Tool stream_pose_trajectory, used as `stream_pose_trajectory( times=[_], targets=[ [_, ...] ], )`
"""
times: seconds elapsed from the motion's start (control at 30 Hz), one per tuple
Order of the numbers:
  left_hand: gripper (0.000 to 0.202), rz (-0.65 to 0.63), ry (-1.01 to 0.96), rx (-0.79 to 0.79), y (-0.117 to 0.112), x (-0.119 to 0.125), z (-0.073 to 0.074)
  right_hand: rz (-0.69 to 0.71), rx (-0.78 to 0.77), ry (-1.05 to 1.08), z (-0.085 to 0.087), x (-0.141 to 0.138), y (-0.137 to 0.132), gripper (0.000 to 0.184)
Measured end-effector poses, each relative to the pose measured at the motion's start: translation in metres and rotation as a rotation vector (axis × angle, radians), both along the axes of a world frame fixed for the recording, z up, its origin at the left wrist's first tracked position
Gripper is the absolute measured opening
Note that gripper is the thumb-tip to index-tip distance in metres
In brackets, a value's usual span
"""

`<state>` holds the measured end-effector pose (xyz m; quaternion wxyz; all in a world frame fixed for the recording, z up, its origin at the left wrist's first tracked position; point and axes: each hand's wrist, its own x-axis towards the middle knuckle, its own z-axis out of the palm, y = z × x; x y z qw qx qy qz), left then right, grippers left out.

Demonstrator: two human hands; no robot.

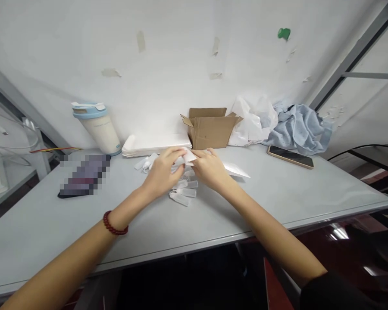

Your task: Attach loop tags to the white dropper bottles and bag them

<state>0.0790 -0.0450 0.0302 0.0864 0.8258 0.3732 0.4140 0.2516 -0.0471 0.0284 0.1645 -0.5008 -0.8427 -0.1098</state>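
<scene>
My left hand (164,172) reaches in over the middle of the table, its thumb and fingers curled at the edge of a white envelope (236,168). My right hand (210,168) grips the same envelope from the other side, fingers bent over it. One end of the envelope pokes out to the right beneath my right wrist; its middle is hidden by the hand. Under and in front of both hands lies a loose pile of small frosted plastic pieces (183,198), tube-shaped. Several more of these lie left of my left hand, partly covered by it.
Behind my hands lie a stack of white envelopes (158,144) and an open cardboard box (211,131). A tumbler (98,129) and a blurred-out dark object (86,175) are at left. To the right are a plastic bag (252,122), blue cloth (300,127) and a phone (290,156).
</scene>
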Motion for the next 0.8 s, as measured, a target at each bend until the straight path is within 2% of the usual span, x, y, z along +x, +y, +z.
stream_pose_trajectory(
  times=[0.13,0.3,0.43,0.53,0.6,0.67,0.8],
  targets=[
    [0.030,-0.018,0.120,0.126,0.004,0.006,-0.011,-0.009,0.006,0.024,0.003,0.002,-0.001,0.029],
    [0.029,0.026,0.229,0.128,0.004,0.013,-0.004,-0.027,0.101,0.112,0.006,0.007,-0.004,0.023],
    [0.016,0.075,0.239,0.051,0.008,0.019,0.003,-0.013,0.197,0.226,0.002,0.015,0.003,0.020],
    [0.015,0.092,0.128,-0.028,0.017,0.030,0.010,-0.036,0.306,0.341,0.005,0.021,0.016,0.018],
    [0.017,0.014,0.053,-0.153,0.027,0.043,0.014,-0.057,0.329,0.427,0.014,0.027,0.026,0.027],
    [0.020,-0.086,-0.009,-0.254,0.037,0.060,0.018,-0.058,0.287,0.465,0.024,0.034,0.034,0.034],
    [0.022,-0.170,-0.115,-0.402,0.048,0.092,0.018,-0.110,0.180,0.385,0.037,0.052,0.041,0.026]
  ],
)
